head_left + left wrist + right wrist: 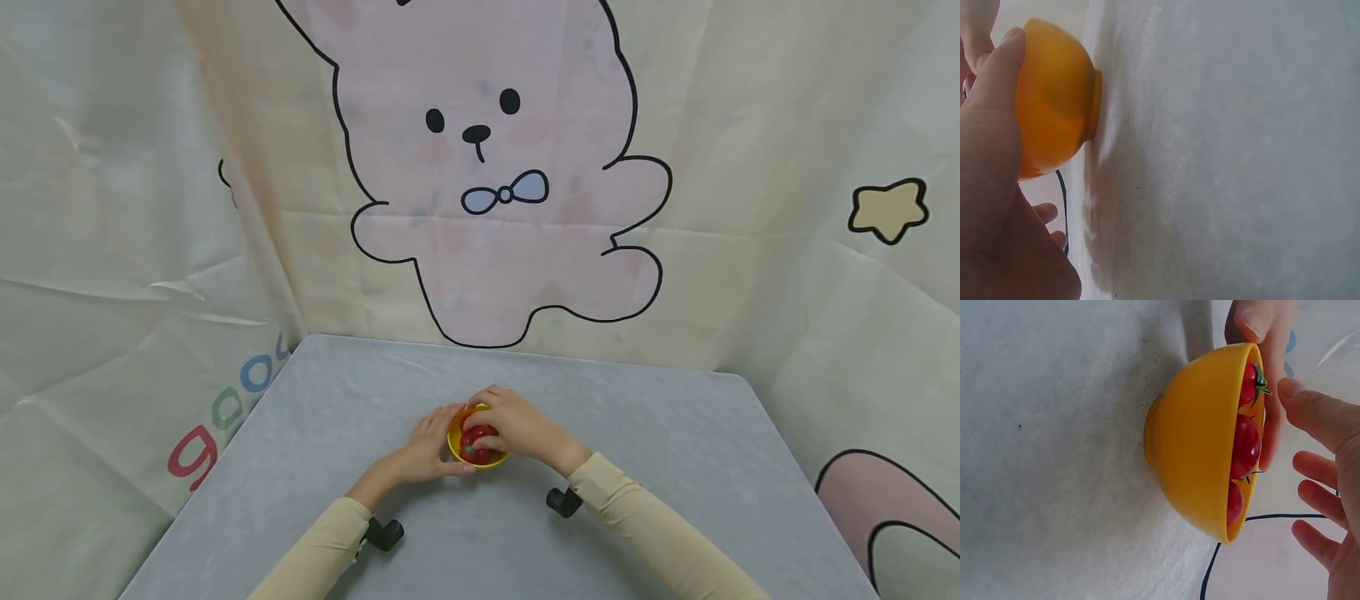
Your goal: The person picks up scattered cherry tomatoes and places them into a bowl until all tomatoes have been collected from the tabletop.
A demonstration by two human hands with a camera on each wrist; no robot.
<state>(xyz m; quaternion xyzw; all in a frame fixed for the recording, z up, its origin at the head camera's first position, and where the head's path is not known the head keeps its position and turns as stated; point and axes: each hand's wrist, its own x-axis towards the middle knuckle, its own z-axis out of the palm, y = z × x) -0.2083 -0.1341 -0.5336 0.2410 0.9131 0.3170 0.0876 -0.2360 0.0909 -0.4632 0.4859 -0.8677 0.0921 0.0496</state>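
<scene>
A yellow bowl stands upright on the table, with several red cherry tomatoes inside, some with green stems. My left hand holds the bowl from its left side. Its thumb lies along the near wall, and the fingers spread round the far side. Over the bowl's mouth, my right hand hovers with loosely bent, parted fingers. In the right wrist view its fingertips are just off the rim, and nothing shows between them.
Grey-blue cloth covers the table. Behind it hangs a pale curtain with a pink bear drawing. More printed sheets line both sides. A black wrist camera sits on the right sleeve, another on the left.
</scene>
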